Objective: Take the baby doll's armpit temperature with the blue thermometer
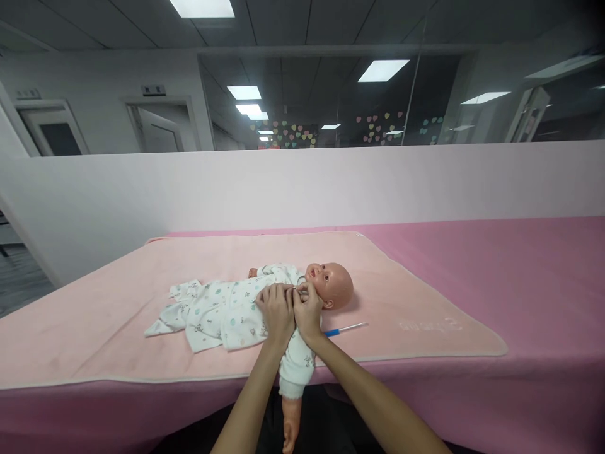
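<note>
A baby doll (338, 285) lies on its back on a peach mat, head to the right. It wears a white printed baby outfit (227, 309). At the doll's neck and upper chest, my left hand (278, 308) and my right hand (307, 309) meet, fingertips pinched together on the outfit's neckline. What exactly lies between the fingertips is too small to see, though cloth shows there. One doll arm (292, 416) hangs over the table's front edge between my forearms. Close to my right wrist rests a thin tool with a blue handle (332, 332) and a metal shaft.
The peach mat (118, 277) is spread over a pink table cover (543, 302). Behind the table stands a low white wall (302, 189) with glass above it. The table's front edge runs just before my body.
</note>
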